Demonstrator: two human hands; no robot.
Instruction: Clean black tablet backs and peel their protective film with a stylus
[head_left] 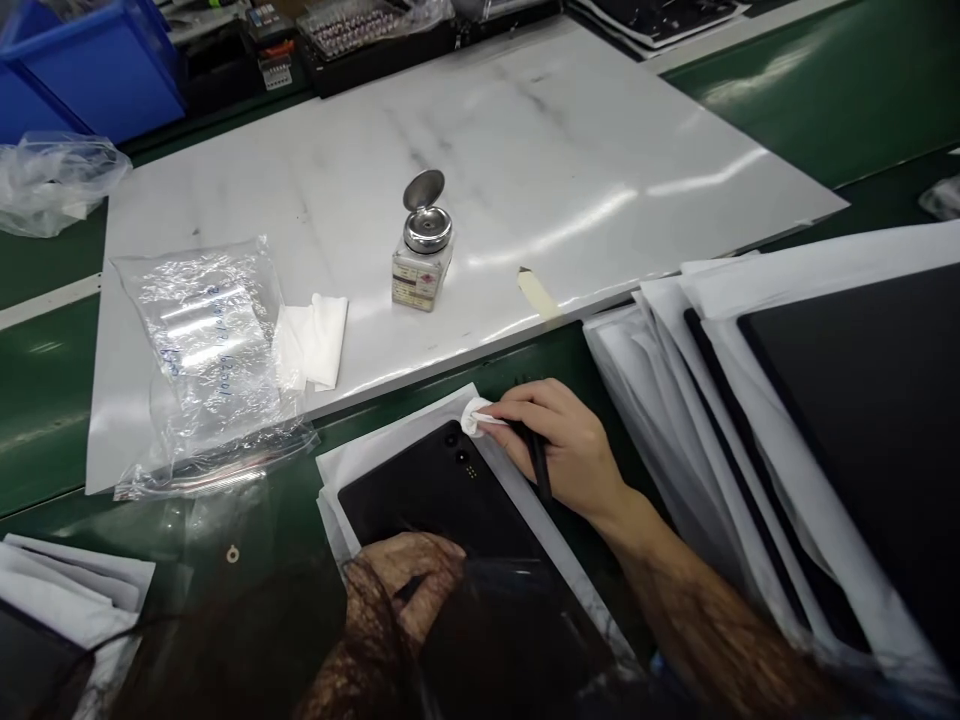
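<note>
A black tablet point(390, 490) lies back side up on white sheets point(337, 460), its two camera lenses near the top right corner. My left hand point(409, 580) bends over its left edge and steadies it, with hair strands partly covering the fingers. Between the thumb and fingers of my right hand point(559, 440) is a small white wad of wipe point(474, 416), touching or just beside the tablet's corner near the lenses. A black pen-like stick point(538, 465) is also tucked in that hand, pointing down. Beyond stands a small dispenser bottle point(420, 270) with its metal lid up.
A clear zip bag point(217, 350) and folded white wipes point(319, 340) lie on the grey board point(510, 170). Tablets between white sheets point(847, 450) lean at the right. A small ring point(232, 553) lies at the left. A blue bin point(97, 80) stands at the back.
</note>
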